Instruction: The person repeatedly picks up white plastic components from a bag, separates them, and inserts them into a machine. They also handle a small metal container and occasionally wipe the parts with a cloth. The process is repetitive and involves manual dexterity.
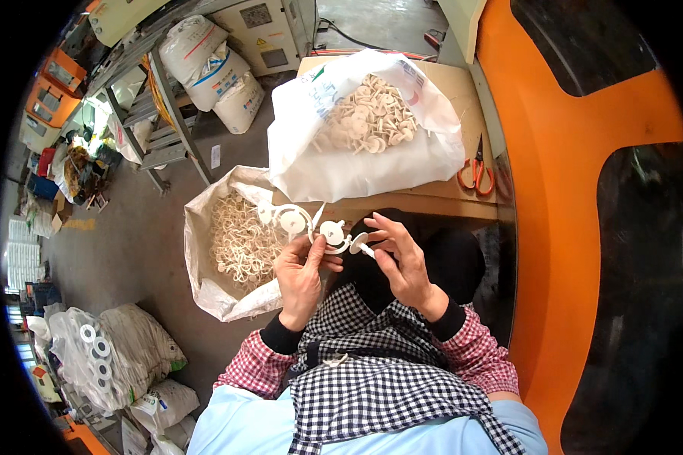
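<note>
My left hand (302, 279) pinches a cream plastic moulding runner (332, 249), a curved strip carrying several round discs. At its right end is a disc with a short stem (360, 243), held between the thumb and fingers of my right hand (404, 265). Whether that disc is still joined to the runner I cannot tell. Beyond my hands, an opened white woven sack (311, 163) holds a heap of loose stemmed discs (376, 117). Left of my left hand stands another open sack (197, 262), filled with thin curly runner scraps (243, 243).
Orange-handled cutters (476, 176) lie on the cardboard-covered surface (455, 91) at the right. An orange machine (561, 189) rises close on my right. Full sacks (212, 72) and a metal step frame (167, 114) stand far left; more sacks (129, 353) sit near left.
</note>
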`<state>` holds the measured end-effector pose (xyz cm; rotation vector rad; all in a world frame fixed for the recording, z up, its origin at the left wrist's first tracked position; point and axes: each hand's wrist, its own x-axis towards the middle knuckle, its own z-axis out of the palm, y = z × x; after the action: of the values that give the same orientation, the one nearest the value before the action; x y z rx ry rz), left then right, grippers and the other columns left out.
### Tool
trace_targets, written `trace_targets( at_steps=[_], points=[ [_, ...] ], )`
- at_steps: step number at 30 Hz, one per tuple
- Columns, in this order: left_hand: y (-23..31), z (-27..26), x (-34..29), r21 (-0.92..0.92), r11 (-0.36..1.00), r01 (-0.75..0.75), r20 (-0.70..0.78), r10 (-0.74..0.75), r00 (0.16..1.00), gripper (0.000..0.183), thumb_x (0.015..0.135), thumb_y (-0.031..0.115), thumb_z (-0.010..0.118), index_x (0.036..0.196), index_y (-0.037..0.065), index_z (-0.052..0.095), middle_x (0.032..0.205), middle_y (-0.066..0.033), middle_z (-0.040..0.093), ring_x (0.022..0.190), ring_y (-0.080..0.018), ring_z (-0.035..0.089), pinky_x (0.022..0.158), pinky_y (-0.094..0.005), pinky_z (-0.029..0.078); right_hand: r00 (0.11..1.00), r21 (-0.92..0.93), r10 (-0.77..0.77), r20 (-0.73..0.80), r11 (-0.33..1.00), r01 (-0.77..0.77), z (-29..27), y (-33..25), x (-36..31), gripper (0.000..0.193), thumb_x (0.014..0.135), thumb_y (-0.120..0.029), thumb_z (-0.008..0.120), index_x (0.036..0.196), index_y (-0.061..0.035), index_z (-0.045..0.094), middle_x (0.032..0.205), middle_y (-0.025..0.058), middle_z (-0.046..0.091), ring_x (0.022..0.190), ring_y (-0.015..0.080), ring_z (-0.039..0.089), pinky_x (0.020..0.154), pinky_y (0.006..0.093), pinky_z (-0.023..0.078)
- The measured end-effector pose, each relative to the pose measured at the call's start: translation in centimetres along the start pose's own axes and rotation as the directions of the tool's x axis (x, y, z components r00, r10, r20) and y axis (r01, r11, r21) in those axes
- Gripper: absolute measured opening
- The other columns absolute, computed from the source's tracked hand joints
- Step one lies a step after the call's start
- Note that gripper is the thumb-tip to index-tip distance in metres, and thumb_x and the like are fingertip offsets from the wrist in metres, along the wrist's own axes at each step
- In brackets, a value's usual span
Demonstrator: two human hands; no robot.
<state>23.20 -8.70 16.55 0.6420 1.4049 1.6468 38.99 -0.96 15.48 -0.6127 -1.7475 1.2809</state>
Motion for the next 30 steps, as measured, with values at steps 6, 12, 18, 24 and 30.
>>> trace_targets(
  at_steps=[6,12,18,24,30],
  points=[
    [0.2,0.6,-0.5,-0.083,0.993,0.081,0.062,-0.075,0.995,0.02,0.09,0.012,0.054,0.093,-0.007,0.058,0.079,-0.0128,0.063,0.06,-0.0161,0.063,0.051,-0.024,0.053,0.965,-0.35,-0.261,0.034,0.901,0.256,-0.2,0.4,-0.5,0.057,0.072,-0.003,0.072,0.122,-0.0008,0.046,0.115,0.0151,0.052,0.094,0.0278,0.06,0.076,0.0311,0.054],
    [0.2,0.8,-0.9,-0.173,0.97,0.17,0.094,-0.156,0.983,0.02,0.09,0.012,0.054,0.095,-0.007,0.057,0.079,-0.0132,0.063,0.059,-0.0168,0.063,0.052,-0.0235,0.054,0.961,-0.306,-0.277,-0.011,0.916,0.261,-0.1,-0.7,-0.5,0.053,0.071,-0.005,0.073,0.118,-0.001,0.049,0.104,0.0151,0.057,0.085,0.0269,0.062,0.069,0.031,0.054],
    [0.8,1.3,-1.2,-0.203,0.945,0.256,0.102,-0.24,0.966,0.018,0.091,0.013,0.054,0.092,-0.005,0.058,0.076,-0.011,0.063,0.058,-0.0146,0.062,0.051,-0.0216,0.052,0.931,-0.385,-0.364,-0.029,0.864,0.325,-0.4,0.2,-0.9,0.044,0.072,-0.002,0.07,0.112,0.0009,0.05,0.095,0.0155,0.058,0.081,0.0275,0.062,0.067,0.0318,0.053],
    [0.9,1.5,-1.5,-0.173,0.952,0.253,0.12,-0.234,0.965,0.018,0.091,0.014,0.054,0.091,-0.003,0.058,0.075,-0.01,0.063,0.056,-0.0135,0.062,0.05,-0.0206,0.052,0.957,-0.336,-0.29,-0.018,0.903,0.267,-0.9,-1.3,-0.9,0.026,0.071,0.004,0.069,0.094,0.0015,0.058,0.095,0.0149,0.063,0.078,0.0262,0.063,0.066,0.0306,0.052],
    [0.7,1.2,-1.7,-0.153,0.971,0.182,0.124,-0.164,0.979,0.018,0.091,0.013,0.054,0.093,-0.005,0.058,0.076,-0.0122,0.063,0.057,-0.0152,0.062,0.051,-0.0231,0.053,0.917,-0.45,-0.399,0.032,0.813,0.369,-1.6,-2.1,-1.2,0.018,0.07,0.0,0.071,0.085,0.0027,0.06,0.11,0.0165,0.056,0.094,0.0274,0.061,0.072,0.0314,0.054]
  ],
)
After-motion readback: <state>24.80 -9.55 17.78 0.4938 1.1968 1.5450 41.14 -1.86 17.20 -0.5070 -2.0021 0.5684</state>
